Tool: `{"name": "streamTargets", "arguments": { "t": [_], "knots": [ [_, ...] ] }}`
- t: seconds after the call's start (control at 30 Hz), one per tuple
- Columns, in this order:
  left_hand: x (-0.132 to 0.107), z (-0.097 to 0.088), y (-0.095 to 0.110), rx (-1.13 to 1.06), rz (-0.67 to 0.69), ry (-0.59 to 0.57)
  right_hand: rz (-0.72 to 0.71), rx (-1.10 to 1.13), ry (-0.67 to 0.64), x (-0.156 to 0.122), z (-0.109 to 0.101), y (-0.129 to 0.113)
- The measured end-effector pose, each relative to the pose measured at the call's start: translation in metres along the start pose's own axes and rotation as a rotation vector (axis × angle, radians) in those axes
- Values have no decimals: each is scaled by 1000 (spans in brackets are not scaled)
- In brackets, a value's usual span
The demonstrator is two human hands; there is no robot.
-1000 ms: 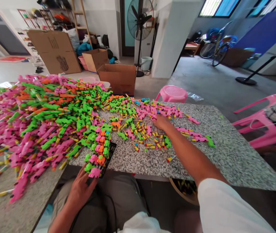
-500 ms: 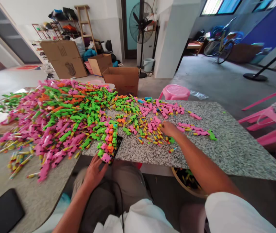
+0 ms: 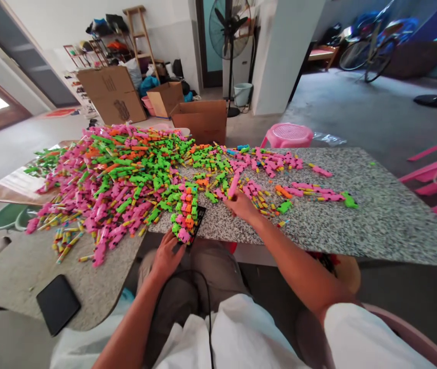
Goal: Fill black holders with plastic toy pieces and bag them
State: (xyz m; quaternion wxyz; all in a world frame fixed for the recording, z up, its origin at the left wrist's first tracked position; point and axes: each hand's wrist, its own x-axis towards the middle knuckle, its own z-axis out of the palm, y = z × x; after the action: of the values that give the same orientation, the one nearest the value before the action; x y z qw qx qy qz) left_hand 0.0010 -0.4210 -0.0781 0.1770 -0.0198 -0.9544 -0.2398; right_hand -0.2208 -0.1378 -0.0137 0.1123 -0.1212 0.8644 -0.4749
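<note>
A narrow black tray lies at the table's near edge, filled with rows of green, orange and pink plastic toy pieces. My left hand is at its near end, fingers along the left corner and thumb by the front, gripping it. To the right, my right hand is closed around a pink plastic toy piece, which points up and away from me above the table. Under and around that hand lie loose pieces with yellow ends. The right fingertips are partly hidden.
A big heap of pink, green and orange pieces covers the left of the speckled stone table. A black flat device lies at lower left. A pink stool and an open cardboard box stand beyond the table.
My right hand has moved left toward the tray and lifted a pink toy piece from the loose ones. My left hand stays at the tray. The view has shifted.
</note>
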Motion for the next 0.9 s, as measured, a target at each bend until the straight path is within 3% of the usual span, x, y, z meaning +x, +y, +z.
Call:
{"name": "streamTargets", "arguments": {
  "t": [0.07, 0.17, 0.37, 0.53, 0.73, 0.9],
  "knots": [
    [0, 0, -1, 0, 5, -9, -10, 170, -124, 1, 29, -13],
    [0, 0, -1, 8, 23, -14, 65, 363, -187, 9, 59, -22],
    [-2, 0, -2, -4, 24, -16, 172, 508, -332, 26, 86, -25],
    [-1, -1, -2, -28, 32, -25, 76, 238, -340, 30, 97, -20],
    [-1, -1, -3, -19, 38, -20, -229, -219, -217, 31, 99, -19],
    [-1, 0, -2, -25, 24, -25, -261, -409, -166, 31, 103, -20]
  ]
}}
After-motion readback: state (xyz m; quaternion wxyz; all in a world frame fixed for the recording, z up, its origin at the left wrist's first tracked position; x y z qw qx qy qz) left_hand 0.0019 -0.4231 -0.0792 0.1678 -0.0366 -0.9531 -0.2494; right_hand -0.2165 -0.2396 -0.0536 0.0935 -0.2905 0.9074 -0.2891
